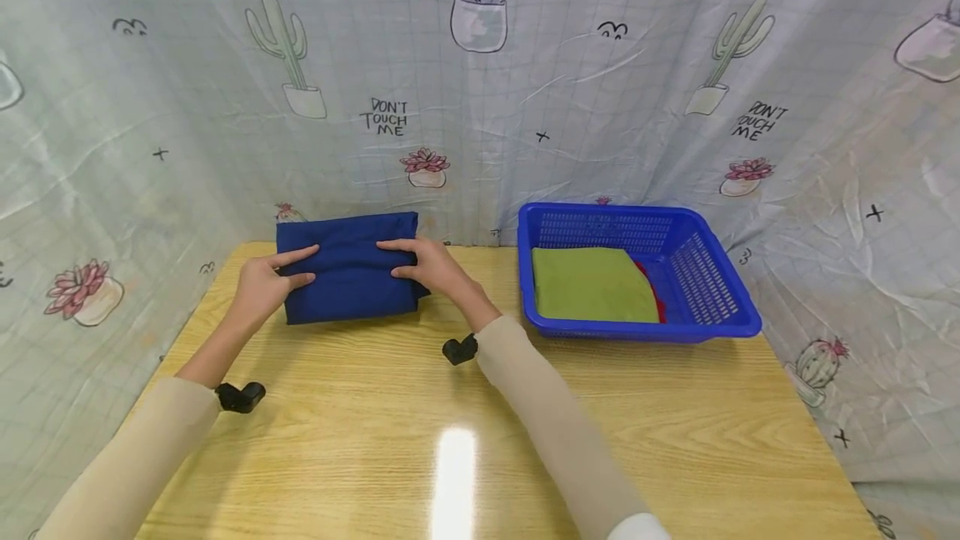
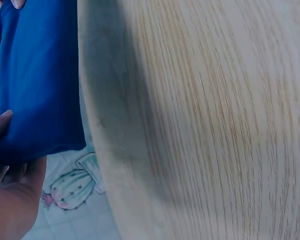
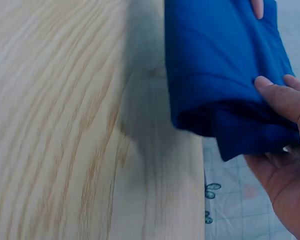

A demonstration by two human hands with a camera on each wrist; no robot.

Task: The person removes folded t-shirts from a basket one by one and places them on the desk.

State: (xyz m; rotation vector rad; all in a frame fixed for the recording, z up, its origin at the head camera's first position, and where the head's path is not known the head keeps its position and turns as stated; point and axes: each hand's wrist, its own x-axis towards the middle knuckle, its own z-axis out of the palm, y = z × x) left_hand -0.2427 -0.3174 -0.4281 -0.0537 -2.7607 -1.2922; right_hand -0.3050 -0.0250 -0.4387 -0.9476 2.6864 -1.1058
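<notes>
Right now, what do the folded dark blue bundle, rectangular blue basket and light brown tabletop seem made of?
Folded dark blue bundle: apparently matte fabric, from its soft creases.
Rectangular blue basket: probably moulded plastic, faintly glossy, with pierced walls.
Light brown tabletop: wood or laminate; grain shows, and glare suggests a smooth coating.

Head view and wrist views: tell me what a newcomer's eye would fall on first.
First, probably the folded dark blue cloth, held between the left grip and right grip over the far left part of the wooden table. Next, the bright blue basket at the table's far right, with a folded yellow-green cloth inside. Behind everything hangs a pale curtain printed with potted plants and "DON'T TOUCH ME".
</notes>
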